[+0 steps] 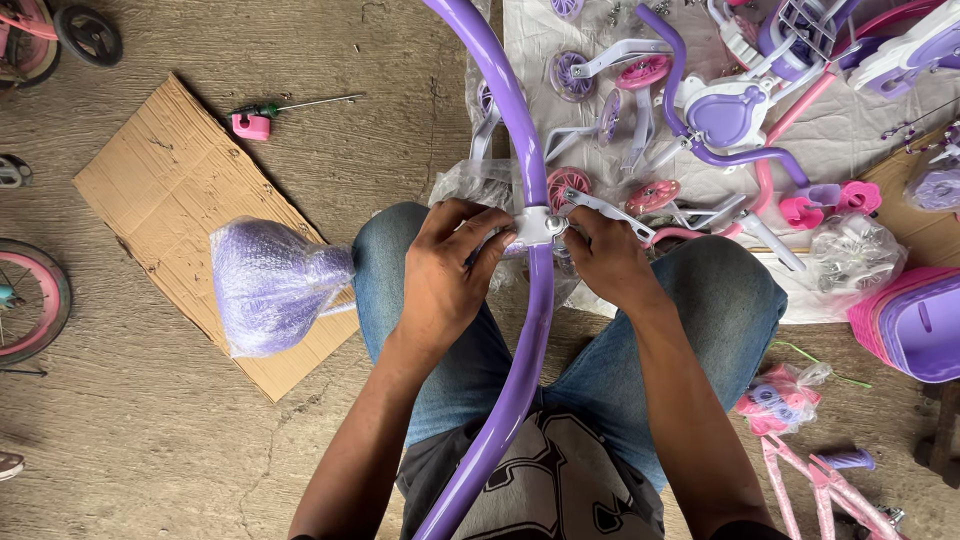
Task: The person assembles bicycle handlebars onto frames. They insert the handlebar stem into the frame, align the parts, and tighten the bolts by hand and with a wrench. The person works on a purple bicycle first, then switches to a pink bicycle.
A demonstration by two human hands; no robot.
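While the left hand (pixel 447 268) pinches the white metal bracket (pixel 540 226) onto the curved purple plastic fender (pixel 520 300) lying across the knees, the right hand (pixel 605 255) grips the bracket's silver stay (pixel 612 212) (fasteners hidden, other pink and purple bicycle parts (pixel 700 110) unassembled).

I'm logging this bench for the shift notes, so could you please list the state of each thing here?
Left hand: gripping the white bracket on the purple mudguard.
Right hand: pinching the bracket's right side.
Purple seat: bubble-wrapped, lying on cardboard.
Screwdriver: lying unused on the floor.
Training wheels: loose on the sheet.
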